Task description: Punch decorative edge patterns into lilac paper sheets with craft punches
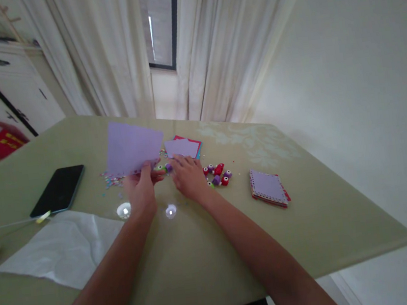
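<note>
My left hand [142, 192] is closed on the lower edge of a lavender paper sheet [134, 146], thumb on the near side, and holds it tilted up off the table. My right hand [188, 176] is stretched forward with its fingers apart and slightly bent, palm down. Its fingertips lie by a small green and purple craft punch [168, 167] and at the near edge of a stack of coloured sheets [183, 148], lavender on top. Whether they touch the punch is hard to tell. Several red, purple and green craft punches [218, 174] lie just right of that hand.
Paper confetti [112, 179] is scattered under the raised sheet. At the right lies a stack of cards with punched edges [269, 186]. A black tablet [59, 189], a white plastic sheet [66, 246] and a cable [8, 227] occupy the left side of the table [202, 261].
</note>
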### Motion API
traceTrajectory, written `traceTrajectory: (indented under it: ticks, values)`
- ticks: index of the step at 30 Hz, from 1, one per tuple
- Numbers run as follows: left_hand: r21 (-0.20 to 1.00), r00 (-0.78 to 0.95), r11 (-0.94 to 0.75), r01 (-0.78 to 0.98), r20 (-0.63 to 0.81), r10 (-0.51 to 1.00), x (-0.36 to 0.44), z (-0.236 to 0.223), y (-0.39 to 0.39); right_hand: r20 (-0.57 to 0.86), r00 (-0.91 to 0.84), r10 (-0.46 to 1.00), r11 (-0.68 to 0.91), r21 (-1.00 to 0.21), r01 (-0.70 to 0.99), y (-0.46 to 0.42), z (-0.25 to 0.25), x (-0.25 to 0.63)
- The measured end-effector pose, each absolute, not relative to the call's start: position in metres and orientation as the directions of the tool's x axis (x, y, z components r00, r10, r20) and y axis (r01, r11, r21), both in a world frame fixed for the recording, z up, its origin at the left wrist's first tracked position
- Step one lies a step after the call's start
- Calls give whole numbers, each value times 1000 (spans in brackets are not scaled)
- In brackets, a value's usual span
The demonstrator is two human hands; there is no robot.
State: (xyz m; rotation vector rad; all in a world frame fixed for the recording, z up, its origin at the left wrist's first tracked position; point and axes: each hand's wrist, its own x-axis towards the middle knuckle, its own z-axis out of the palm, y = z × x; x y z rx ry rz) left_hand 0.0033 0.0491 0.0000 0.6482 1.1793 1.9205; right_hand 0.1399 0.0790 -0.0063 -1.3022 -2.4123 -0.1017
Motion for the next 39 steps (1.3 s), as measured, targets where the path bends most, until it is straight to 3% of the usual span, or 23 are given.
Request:
traceTrajectory:
  ticks: [4, 8, 11, 13, 15, 17, 20, 24, 31, 39]
  values:
    - [890, -548, -273, -365, 31, 836, 4, -6, 52, 245, -546, 801, 571, -41, 820, 98, -11, 127]
    - [892, -513, -245, -380, 17, 858, 4, -8, 51, 203, -541, 816, 563, -66, 824, 76, -16, 152]
    - [897, -472, -204, -392, -6, 882, 9, -7, 47, 360, -396, 845, 524, -402, 751, 49, -19, 181]
    - [902, -431, -174, -394, -14, 902, 14, -7, 43, 446, -243, 862, 501, -672, 546, 36, -20, 197]
    - [910, -376, -142, -390, -17, 927, 20, -8, 40, 408, -99, 908, 419, -863, 281, 32, -19, 207]
    - [921, -311, -107, -374, -16, 950, 26, -10, 36, 293, -29, 956, 293, -956, 25, 33, -16, 211]
    - [943, -247, -59, -326, -25, 969, 33, -12, 30, 125, -27, 992, 115, -963, -243, 37, -10, 213]
    - [969, -224, -37, -243, -19, 974, 38, -10, 23, 27, -81, 996, -6, -923, -385, 38, -4, 218]
    - [992, -227, -37, -117, 9, 974, 40, -6, 18, 2, -204, 979, -73, -930, -361, 32, 2, 219]
    - [999, -191, -18, -44, 9, 982, 40, -6, 16, 1, -194, 981, -57, -955, -292, 29, 1, 214]
